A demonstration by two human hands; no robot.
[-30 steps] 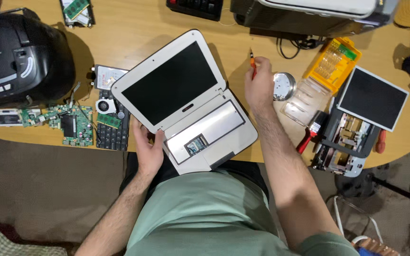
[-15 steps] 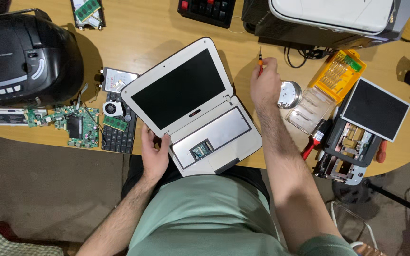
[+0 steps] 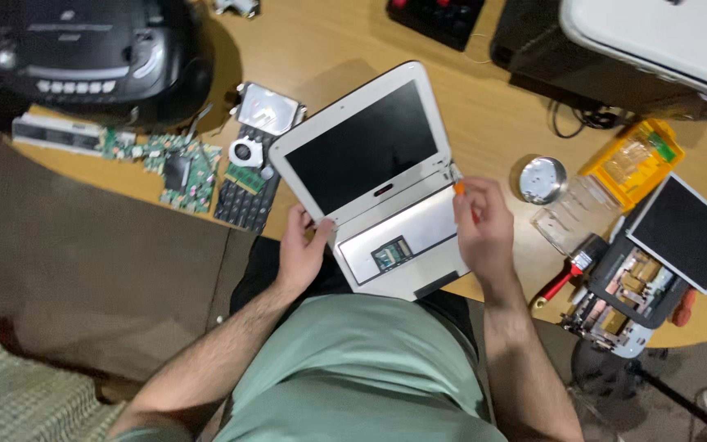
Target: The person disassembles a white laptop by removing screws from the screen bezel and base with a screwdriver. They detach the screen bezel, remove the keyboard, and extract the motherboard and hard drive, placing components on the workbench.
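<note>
Left hand (image 3: 303, 250): my fingers gripped the left edge of the white laptop (image 3: 382, 180).
Right hand (image 3: 484, 229): closed around an orange screwdriver (image 3: 458, 187).
Laptop: open, at the table's (image 3: 484, 123) near edge.

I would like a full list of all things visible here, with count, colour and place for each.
laptop: 1, white, open, keyboard removed, table edge at centre
screwdriver: 1, orange handle, in right hand
boombox: 1, black, far left
circuit board: 1, green, left of laptop
keyboard: 1, black, beside circuit board
round metal tin: 1, silver, right of laptop
yellow case: 1, right
small screen: 1, black, far right
red-handled tool: 1, right table edge
table: 1, wooden
left hand: holds laptop's left edge
right hand: over laptop's right edge
</note>
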